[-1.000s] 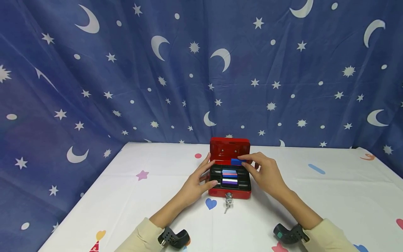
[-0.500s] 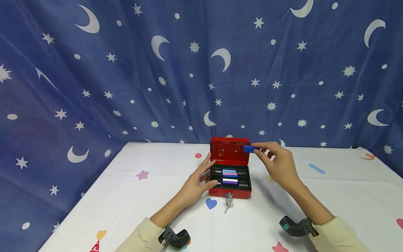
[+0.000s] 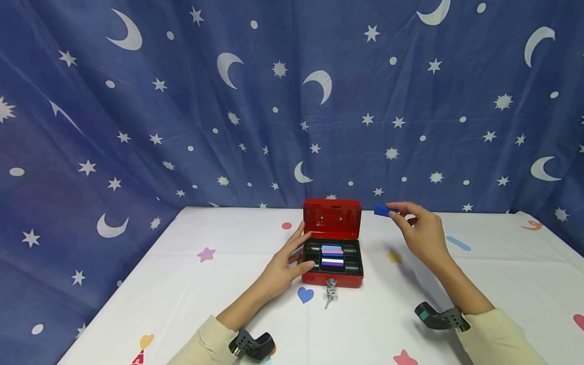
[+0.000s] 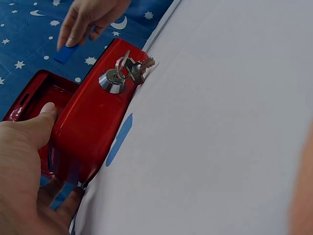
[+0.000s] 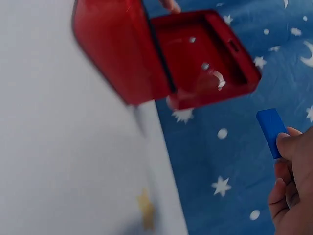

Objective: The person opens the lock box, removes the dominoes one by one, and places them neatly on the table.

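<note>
A red cash box [image 3: 315, 280] stands on the table with its lid [image 3: 335, 220] raised. Inside is a black compartment tray [image 3: 312, 247]. Its middle compartments hold small coloured blocks: light blue, pink and blue ones [image 3: 332, 248] behind, white and purple ones [image 3: 333, 263] in front. My left hand [image 3: 282, 268] grips the box's left side, thumb over the front corner and fingers along the wall. To the right of the lid, my right hand [image 3: 422, 233] pinches a blue block [image 5: 270, 128] between thumb and fingers, raised above the table.
Keys [image 4: 137, 68] hang from the lock [image 4: 112, 81] on the box's front. A white cloth with printed shapes covers the table [image 3: 228, 304]. Behind it hangs a dark blue curtain [image 3: 255, 116] with moons and stars.
My right hand has lifted the blue block from the back of the box and carried it up and right, past the lid. The left hand stays on the box.
</note>
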`<action>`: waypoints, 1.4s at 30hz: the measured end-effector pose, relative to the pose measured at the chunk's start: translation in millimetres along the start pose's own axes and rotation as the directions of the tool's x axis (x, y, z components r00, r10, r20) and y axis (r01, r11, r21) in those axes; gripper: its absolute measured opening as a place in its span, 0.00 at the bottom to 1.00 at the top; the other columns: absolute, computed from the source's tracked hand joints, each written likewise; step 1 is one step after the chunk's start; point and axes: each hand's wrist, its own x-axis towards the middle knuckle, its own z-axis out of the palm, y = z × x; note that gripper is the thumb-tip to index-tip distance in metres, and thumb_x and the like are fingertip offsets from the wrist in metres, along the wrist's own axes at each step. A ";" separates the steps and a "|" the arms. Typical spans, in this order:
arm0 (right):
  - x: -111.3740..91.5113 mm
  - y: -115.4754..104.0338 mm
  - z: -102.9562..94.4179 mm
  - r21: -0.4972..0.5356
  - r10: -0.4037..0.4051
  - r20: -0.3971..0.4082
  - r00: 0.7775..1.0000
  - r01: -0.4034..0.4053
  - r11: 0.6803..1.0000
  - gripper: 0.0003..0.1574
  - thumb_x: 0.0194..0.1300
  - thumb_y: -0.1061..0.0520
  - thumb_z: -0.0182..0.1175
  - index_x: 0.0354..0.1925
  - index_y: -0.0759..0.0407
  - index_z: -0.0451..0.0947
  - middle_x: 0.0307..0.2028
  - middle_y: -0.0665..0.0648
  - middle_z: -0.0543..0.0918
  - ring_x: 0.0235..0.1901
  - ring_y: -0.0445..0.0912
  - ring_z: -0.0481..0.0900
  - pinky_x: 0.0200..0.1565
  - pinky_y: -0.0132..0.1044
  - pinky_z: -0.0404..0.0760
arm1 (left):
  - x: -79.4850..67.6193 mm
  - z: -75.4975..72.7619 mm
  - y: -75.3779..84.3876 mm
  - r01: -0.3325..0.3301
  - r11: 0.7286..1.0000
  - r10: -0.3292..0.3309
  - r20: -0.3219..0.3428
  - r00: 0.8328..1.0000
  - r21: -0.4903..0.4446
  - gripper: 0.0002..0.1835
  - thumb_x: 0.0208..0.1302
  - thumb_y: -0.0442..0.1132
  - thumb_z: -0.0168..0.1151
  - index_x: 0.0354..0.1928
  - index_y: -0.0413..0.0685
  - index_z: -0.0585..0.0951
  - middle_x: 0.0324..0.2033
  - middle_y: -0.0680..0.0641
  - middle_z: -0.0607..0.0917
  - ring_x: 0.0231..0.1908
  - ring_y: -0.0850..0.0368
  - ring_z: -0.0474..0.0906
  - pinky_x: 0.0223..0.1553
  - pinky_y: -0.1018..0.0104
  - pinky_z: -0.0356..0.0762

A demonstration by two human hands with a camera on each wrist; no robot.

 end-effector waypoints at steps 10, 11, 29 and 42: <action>-3.7 19.4 3.8 -0.041 0.028 0.081 0.996 -0.024 0.999 0.13 0.67 0.58 0.60 0.49 0.58 0.82 0.34 0.59 0.82 0.34 0.51 0.77 0.34 0.36 0.76 | -0.2 -1.2 -1.6 -0.013 1.000 0.013 0.010 1.000 -0.011 0.36 0.63 0.31 0.62 0.71 0.39 0.59 0.74 0.45 0.46 0.71 0.43 0.47 0.63 0.45 0.62; -4.1 20.9 4.4 -0.042 0.028 0.090 0.996 -0.024 0.999 0.13 0.67 0.58 0.60 0.49 0.58 0.82 0.34 0.59 0.83 0.36 0.51 0.77 0.37 0.37 0.76 | -0.3 -1.2 -1.7 -0.012 1.000 0.012 0.010 1.000 -0.011 0.36 0.63 0.31 0.62 0.71 0.39 0.59 0.74 0.45 0.46 0.71 0.43 0.47 0.63 0.45 0.62; -10.2 42.7 15.1 -0.063 0.103 0.282 0.954 -0.088 0.994 0.12 0.64 0.62 0.61 0.47 0.57 0.84 0.39 0.59 0.85 0.37 0.53 0.77 0.34 0.40 0.71 | -0.2 -0.8 -1.0 -0.004 1.000 0.004 0.009 1.000 -0.009 0.35 0.64 0.32 0.62 0.71 0.38 0.60 0.74 0.45 0.46 0.71 0.42 0.46 0.63 0.45 0.62; -19.6 48.2 26.1 -0.090 0.136 0.347 0.928 -0.111 0.990 0.13 0.63 0.65 0.62 0.47 0.61 0.83 0.41 0.63 0.83 0.37 0.53 0.78 0.42 0.48 0.79 | -0.3 -1.1 -1.0 -0.008 1.000 0.008 0.011 1.000 -0.005 0.34 0.64 0.32 0.61 0.70 0.37 0.61 0.74 0.45 0.46 0.71 0.41 0.47 0.63 0.45 0.62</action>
